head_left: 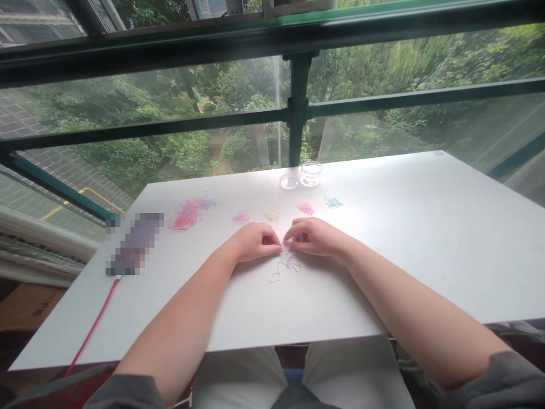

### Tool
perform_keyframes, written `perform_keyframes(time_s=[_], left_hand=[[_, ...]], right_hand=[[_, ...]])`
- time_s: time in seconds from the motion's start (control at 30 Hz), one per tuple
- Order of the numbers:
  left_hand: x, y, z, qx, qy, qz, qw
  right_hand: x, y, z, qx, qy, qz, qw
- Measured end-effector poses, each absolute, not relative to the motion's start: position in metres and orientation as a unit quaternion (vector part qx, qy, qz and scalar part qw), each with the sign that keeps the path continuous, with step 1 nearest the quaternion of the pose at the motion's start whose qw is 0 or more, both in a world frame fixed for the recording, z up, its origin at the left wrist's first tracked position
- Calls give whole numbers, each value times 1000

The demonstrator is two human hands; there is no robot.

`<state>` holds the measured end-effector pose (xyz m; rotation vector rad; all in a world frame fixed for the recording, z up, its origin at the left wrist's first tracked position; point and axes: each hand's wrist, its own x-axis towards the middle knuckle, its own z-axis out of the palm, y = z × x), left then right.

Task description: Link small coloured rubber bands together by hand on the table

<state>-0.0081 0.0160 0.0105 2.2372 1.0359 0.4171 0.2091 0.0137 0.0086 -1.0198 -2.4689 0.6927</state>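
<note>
Table (447, 244): white, with a clear jar (310, 175) beyond our fingers.
Bands (293, 262): thin loops, loosely heaped under and just nearer us than our fingertips.
Handling: we judge them light, soft, stretchy, easily tangled; best pinched by one loop's edge.
Left hand (251, 241): palm down, thumb and fingers bent close together.
Right hand (315, 236): mirrors it, fingers curled inward.
Pinch: we cannot tell whether either grips a band.
</note>
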Motion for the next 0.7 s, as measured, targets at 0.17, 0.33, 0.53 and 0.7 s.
perform_keyframes(time_s=[0.17, 0.33, 0.53, 0.7], left_hand=[[-10, 15, 10, 835, 408, 157, 333], [-11, 15, 12, 845, 392, 149, 331], [-10, 15, 10, 823, 407, 166, 360], [-11, 18, 6, 789, 435, 216, 375]], right_hand=[[203, 12, 7, -361, -886, 232, 178], [203, 13, 4, -383, -873, 231, 193], [203, 16, 4, -387, -875, 226, 185], [204, 17, 1, -386, -883, 195, 184]])
